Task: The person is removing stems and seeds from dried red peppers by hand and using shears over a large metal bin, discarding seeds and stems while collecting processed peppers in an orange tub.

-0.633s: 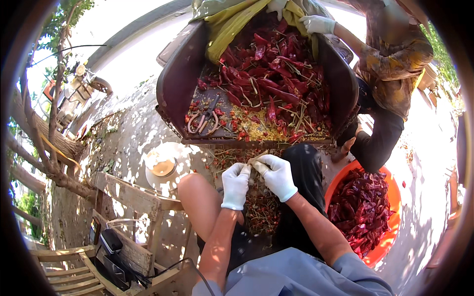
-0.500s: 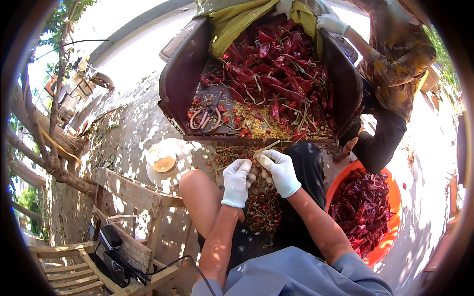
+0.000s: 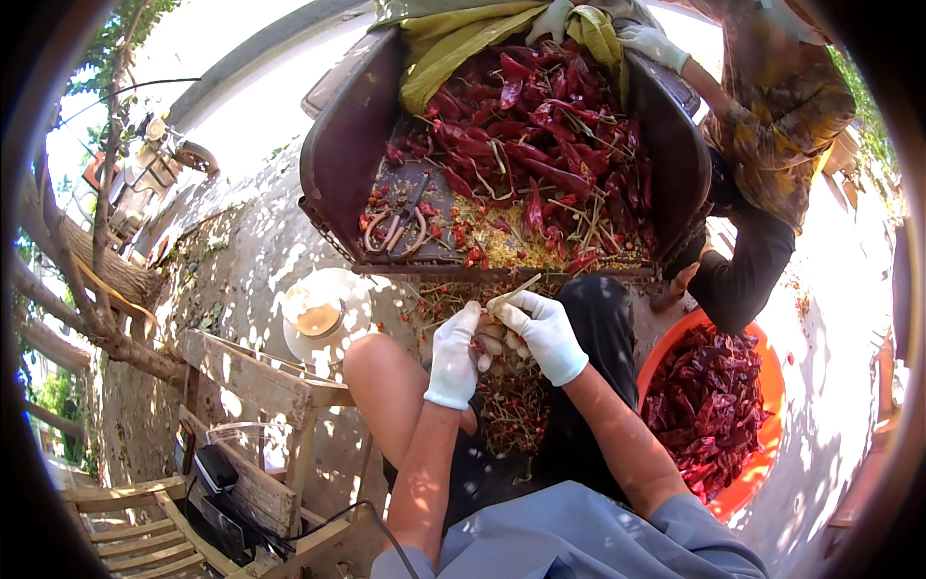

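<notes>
White gloves cover both my hands, held close together above my lap. My right hand (image 3: 542, 333) pinches a pale dry stem (image 3: 521, 289), which sticks up past the fingertips. Beside it, my left hand (image 3: 454, 357) has its fingers curled inward with the thumb up; what they hold, if anything, is hidden. Below them, between my legs, lies a pile of red bits and stalks (image 3: 513, 415). Ahead, dried red chili peppers (image 3: 550, 145) heap in a dark metal cart bed (image 3: 338, 183) strewn with yellow seeds (image 3: 516, 241). Scissors (image 3: 397, 227) rest at its left.
An orange tub (image 3: 772, 405) of dried chilies stands at my right. A person (image 3: 772, 135) in white gloves squats beyond it, touching the sack cloth (image 3: 458, 53). On my left are a straw hat (image 3: 326, 314), a wooden chair (image 3: 246, 376) with a cable, and a tree (image 3: 111, 333).
My left hand has shifted slightly left and its thumb has lifted, so more finger tips show between the hands. My right hand stays almost in place with the stem.
</notes>
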Action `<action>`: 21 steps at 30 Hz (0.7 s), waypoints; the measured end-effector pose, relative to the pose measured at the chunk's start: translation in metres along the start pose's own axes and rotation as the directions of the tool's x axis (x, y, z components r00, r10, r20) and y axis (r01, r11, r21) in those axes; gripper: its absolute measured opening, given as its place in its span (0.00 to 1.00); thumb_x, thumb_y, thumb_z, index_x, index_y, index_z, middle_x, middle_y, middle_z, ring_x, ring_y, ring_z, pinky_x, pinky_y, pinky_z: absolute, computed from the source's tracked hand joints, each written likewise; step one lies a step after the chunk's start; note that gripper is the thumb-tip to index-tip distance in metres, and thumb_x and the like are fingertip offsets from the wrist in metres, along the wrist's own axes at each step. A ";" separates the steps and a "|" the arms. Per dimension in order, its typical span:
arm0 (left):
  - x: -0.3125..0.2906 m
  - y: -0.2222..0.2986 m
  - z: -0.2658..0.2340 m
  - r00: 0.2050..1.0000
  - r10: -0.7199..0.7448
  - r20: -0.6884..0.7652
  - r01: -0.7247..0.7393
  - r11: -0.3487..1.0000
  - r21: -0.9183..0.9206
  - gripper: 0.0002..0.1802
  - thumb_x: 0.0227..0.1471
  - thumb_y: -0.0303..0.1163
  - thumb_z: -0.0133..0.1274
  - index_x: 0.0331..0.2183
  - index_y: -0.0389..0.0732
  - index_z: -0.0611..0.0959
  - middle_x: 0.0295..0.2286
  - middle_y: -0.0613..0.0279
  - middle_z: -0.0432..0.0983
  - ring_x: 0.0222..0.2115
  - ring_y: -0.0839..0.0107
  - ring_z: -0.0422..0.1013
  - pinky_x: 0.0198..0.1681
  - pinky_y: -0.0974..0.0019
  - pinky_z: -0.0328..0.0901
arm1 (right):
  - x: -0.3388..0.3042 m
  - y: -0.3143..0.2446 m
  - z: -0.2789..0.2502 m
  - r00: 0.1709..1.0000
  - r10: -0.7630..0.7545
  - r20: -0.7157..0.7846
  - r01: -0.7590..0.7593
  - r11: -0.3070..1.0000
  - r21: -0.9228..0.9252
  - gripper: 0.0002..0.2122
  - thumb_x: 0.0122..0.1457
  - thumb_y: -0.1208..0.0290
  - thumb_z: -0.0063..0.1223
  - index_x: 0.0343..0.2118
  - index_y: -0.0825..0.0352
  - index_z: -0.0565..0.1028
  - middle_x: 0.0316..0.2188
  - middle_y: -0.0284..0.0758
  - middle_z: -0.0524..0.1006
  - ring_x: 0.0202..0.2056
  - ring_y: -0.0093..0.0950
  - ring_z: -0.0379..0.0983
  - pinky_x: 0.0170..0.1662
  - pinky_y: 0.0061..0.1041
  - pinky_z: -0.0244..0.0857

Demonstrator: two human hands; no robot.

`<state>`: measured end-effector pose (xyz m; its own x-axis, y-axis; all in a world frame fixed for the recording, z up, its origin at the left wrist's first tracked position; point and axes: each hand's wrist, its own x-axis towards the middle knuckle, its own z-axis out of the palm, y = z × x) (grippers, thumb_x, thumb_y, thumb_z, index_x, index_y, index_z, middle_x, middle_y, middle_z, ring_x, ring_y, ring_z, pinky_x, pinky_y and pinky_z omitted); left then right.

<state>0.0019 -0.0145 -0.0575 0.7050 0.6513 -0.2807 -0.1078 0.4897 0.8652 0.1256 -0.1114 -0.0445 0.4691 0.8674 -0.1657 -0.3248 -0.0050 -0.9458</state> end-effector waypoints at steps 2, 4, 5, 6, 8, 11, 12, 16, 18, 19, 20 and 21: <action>0.000 0.000 0.002 1.000 -0.006 0.004 0.006 0.999 0.048 0.14 0.62 0.38 0.50 0.34 0.36 0.81 0.24 0.62 0.78 0.18 0.81 0.69 0.15 0.77 0.56 | 0.002 0.007 -0.003 0.999 -0.046 -0.015 0.045 0.998 -0.043 0.09 0.64 0.69 0.53 0.41 0.68 0.79 0.24 0.25 0.75 0.20 0.10 0.65 0.22 0.13 0.59; 0.001 0.000 0.001 1.000 -0.026 -0.010 0.026 0.999 0.037 0.13 0.62 0.37 0.50 0.34 0.35 0.81 0.24 0.62 0.78 0.18 0.82 0.69 0.15 0.77 0.57 | 0.003 0.011 -0.004 0.992 -0.117 -0.040 0.111 0.986 -0.128 0.09 0.64 0.70 0.54 0.41 0.69 0.79 0.26 0.26 0.77 0.21 0.11 0.66 0.23 0.14 0.61; 0.002 -0.001 0.001 0.999 -0.028 -0.020 0.028 0.999 0.019 0.12 0.61 0.35 0.51 0.34 0.36 0.82 0.24 0.62 0.78 0.18 0.82 0.69 0.15 0.78 0.57 | 0.003 0.012 -0.003 0.985 -0.165 -0.059 0.151 0.969 -0.193 0.09 0.64 0.71 0.54 0.41 0.69 0.79 0.26 0.26 0.78 0.22 0.11 0.67 0.24 0.14 0.61; 0.002 -0.002 0.000 0.999 -0.029 -0.033 0.029 1.000 0.002 0.11 0.61 0.34 0.52 0.35 0.36 0.82 0.24 0.63 0.78 0.18 0.83 0.69 0.15 0.78 0.57 | 0.003 0.013 -0.002 0.974 -0.214 -0.072 0.189 0.948 -0.257 0.09 0.64 0.71 0.54 0.41 0.69 0.79 0.27 0.26 0.79 0.22 0.11 0.68 0.24 0.15 0.62; 0.002 -0.004 0.000 0.998 -0.023 -0.064 0.023 1.000 -0.004 0.09 0.60 0.32 0.53 0.35 0.36 0.82 0.24 0.63 0.78 0.18 0.83 0.69 0.15 0.79 0.57 | 0.002 0.008 0.003 0.981 -0.159 -0.110 0.133 0.967 -0.217 0.09 0.64 0.70 0.54 0.42 0.68 0.79 0.25 0.25 0.77 0.21 0.11 0.66 0.22 0.13 0.60; 0.002 -0.005 0.002 0.994 0.006 -0.109 -0.001 0.999 0.049 0.07 0.59 0.30 0.55 0.36 0.37 0.82 0.24 0.64 0.78 0.18 0.83 0.69 0.15 0.80 0.56 | 0.001 0.006 0.003 0.978 -0.141 -0.151 0.103 0.966 -0.235 0.09 0.64 0.70 0.54 0.42 0.68 0.79 0.24 0.24 0.75 0.19 0.11 0.65 0.21 0.13 0.59; 0.002 -0.005 0.002 0.992 0.023 -0.127 -0.013 0.997 0.080 0.07 0.59 0.30 0.55 0.36 0.37 0.82 0.24 0.64 0.78 0.18 0.83 0.69 0.15 0.81 0.56 | 0.002 0.007 0.004 0.977 -0.144 -0.158 0.101 0.962 -0.253 0.09 0.64 0.69 0.54 0.42 0.69 0.79 0.24 0.24 0.75 0.19 0.11 0.65 0.21 0.13 0.59; 0.000 -0.006 0.002 0.994 -0.028 -0.107 0.015 0.992 -0.125 0.07 0.60 0.29 0.52 0.34 0.36 0.80 0.24 0.64 0.75 0.19 0.81 0.68 0.16 0.80 0.56 | 0.001 -0.001 0.004 0.989 0.022 -0.149 -0.024 1.000 -0.013 0.09 0.64 0.69 0.55 0.41 0.69 0.78 0.23 0.25 0.74 0.18 0.12 0.64 0.19 0.14 0.57; -0.001 -0.006 0.002 1.000 0.023 -0.008 -0.024 0.962 -0.271 0.07 0.59 0.29 0.51 0.34 0.36 0.79 0.24 0.63 0.74 0.20 0.79 0.67 0.17 0.80 0.57 | 0.006 0.004 0.000 0.988 0.066 -0.139 -0.050 0.992 0.115 0.10 0.64 0.68 0.54 0.41 0.69 0.78 0.24 0.26 0.73 0.19 0.13 0.64 0.19 0.15 0.56; -0.002 -0.005 0.001 0.998 0.052 0.040 -0.036 0.939 -0.343 0.06 0.59 0.29 0.50 0.34 0.36 0.79 0.25 0.63 0.73 0.21 0.78 0.67 0.18 0.79 0.57 | 0.008 0.006 -0.001 0.987 0.074 -0.141 -0.052 0.987 0.153 0.10 0.64 0.68 0.54 0.41 0.69 0.78 0.25 0.26 0.74 0.19 0.13 0.64 0.19 0.15 0.56; -0.003 -0.003 -0.002 0.992 0.089 0.085 -0.053 0.933 -0.357 0.07 0.58 0.29 0.49 0.35 0.36 0.78 0.26 0.62 0.72 0.22 0.77 0.66 0.20 0.79 0.57 | 0.009 0.008 0.000 0.986 0.082 -0.144 -0.054 0.980 0.190 0.10 0.64 0.68 0.54 0.42 0.70 0.77 0.25 0.26 0.74 0.19 0.14 0.64 0.19 0.15 0.56; -0.002 -0.003 -0.008 0.987 0.114 0.116 -0.057 0.911 -0.409 0.07 0.58 0.28 0.48 0.35 0.36 0.78 0.26 0.62 0.72 0.22 0.76 0.66 0.20 0.77 0.59 | 0.011 0.010 0.000 0.986 0.091 -0.143 -0.056 0.972 0.227 0.10 0.64 0.68 0.54 0.42 0.70 0.77 0.26 0.27 0.74 0.20 0.14 0.64 0.20 0.15 0.56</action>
<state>-0.0046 -0.0127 -0.0626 0.7648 0.6309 -0.1301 -0.4249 0.6458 0.6344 0.1276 -0.1022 -0.0561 0.5505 0.7832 -0.2891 -0.5287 0.0591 -0.8468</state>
